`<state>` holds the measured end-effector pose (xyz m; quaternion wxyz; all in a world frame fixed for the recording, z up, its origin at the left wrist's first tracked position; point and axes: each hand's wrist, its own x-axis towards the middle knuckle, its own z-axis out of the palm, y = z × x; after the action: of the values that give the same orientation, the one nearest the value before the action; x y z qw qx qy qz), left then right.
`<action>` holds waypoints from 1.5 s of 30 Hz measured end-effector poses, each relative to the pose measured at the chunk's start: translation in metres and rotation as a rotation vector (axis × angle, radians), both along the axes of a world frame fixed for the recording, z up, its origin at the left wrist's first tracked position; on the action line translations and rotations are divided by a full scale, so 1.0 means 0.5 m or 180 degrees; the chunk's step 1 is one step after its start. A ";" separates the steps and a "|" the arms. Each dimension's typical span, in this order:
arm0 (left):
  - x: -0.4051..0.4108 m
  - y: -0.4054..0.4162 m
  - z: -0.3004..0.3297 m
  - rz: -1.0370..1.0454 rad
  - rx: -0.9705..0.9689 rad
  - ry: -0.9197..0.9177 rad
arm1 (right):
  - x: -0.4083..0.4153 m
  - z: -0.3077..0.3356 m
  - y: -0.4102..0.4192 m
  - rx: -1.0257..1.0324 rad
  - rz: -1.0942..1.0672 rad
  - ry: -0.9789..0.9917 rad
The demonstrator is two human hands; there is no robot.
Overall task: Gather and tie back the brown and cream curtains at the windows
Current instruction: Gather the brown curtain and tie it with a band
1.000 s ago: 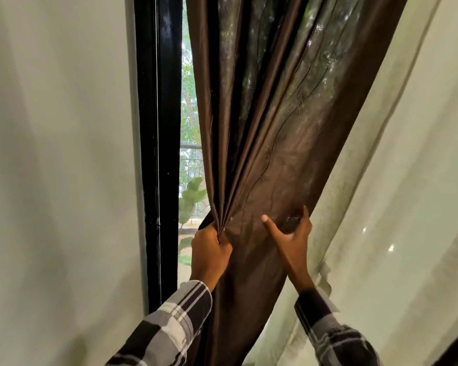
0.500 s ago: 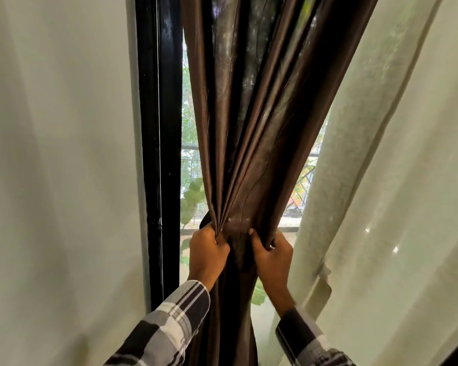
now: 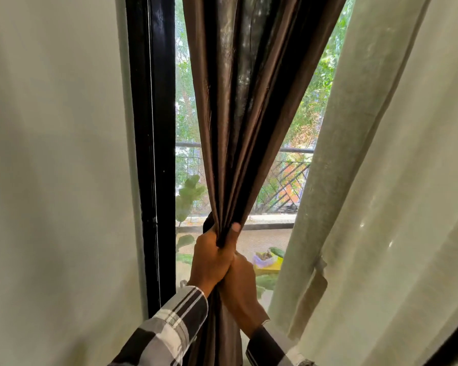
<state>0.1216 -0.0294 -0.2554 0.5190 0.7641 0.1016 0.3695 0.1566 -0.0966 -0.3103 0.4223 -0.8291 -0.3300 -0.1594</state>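
Both grips, left hand [image 3: 212, 260] and right hand [image 3: 241, 286], clenched around brown curtain [image 3: 238, 128]; keep folds bunched tight, then tie.

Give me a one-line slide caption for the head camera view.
Both hands, left and right, grip the gathered brown curtain between the black window frame and the cream curtain.

Bright daylight pours in through the window [image 3: 288, 159], backlighting the brown curtain [image 3: 238, 114] so its folds go dark. Greenery outside looks soft and hazy, straight lines bow near the edges.
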 end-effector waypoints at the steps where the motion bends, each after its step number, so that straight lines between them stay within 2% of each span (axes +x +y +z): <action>1: -0.002 0.000 -0.001 -0.0054 -0.0038 0.0034 | -0.006 -0.003 0.002 -0.0071 0.0092 0.0261; 3: 0.002 0.007 -0.005 0.0117 0.0072 0.0116 | -0.008 -0.002 -0.004 -0.0253 0.0436 0.0434; 5: 0.007 0.018 -0.003 0.0476 0.0347 0.0100 | 0.011 0.005 -0.021 -0.0315 0.0862 0.0107; 7: 0.006 0.026 0.001 0.0656 0.0400 0.0088 | 0.037 0.018 -0.041 -0.0120 0.1129 0.0322; 10: 0.005 0.029 0.002 0.0637 0.0389 0.0116 | 0.092 0.033 -0.057 0.0875 0.0703 0.0923; 14: 0.012 0.029 -0.006 0.0683 0.0456 0.0100 | 0.158 0.070 -0.047 0.1405 0.0323 0.1467; 17: 0.017 0.026 -0.007 0.0671 0.0490 0.0086 | 0.182 0.095 -0.045 0.1751 0.0672 0.1875; 21: 0.010 0.027 0.006 0.0584 0.0382 0.0046 | 0.147 0.108 -0.051 0.2008 0.0974 0.1807; 24: 0.006 0.029 0.013 0.0619 0.0332 0.0018 | 0.121 0.091 -0.061 0.2171 0.1160 0.2028; 32: 0.011 0.015 0.010 0.0534 0.0269 -0.0041 | 0.088 0.057 -0.039 0.2416 0.1753 0.3147; 40: 0.014 0.023 0.001 0.0203 -0.0194 -0.0005 | 0.091 0.052 -0.004 0.2392 0.1468 0.3167; 45: 0.008 0.017 0.006 0.0072 -0.0279 -0.0054 | 0.096 0.054 0.005 0.1884 0.1202 0.2831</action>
<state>0.1255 -0.0207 -0.2524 0.5485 0.7362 0.1220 0.3771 0.2046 -0.0943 -0.2833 0.7563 -0.5893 -0.2040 0.1978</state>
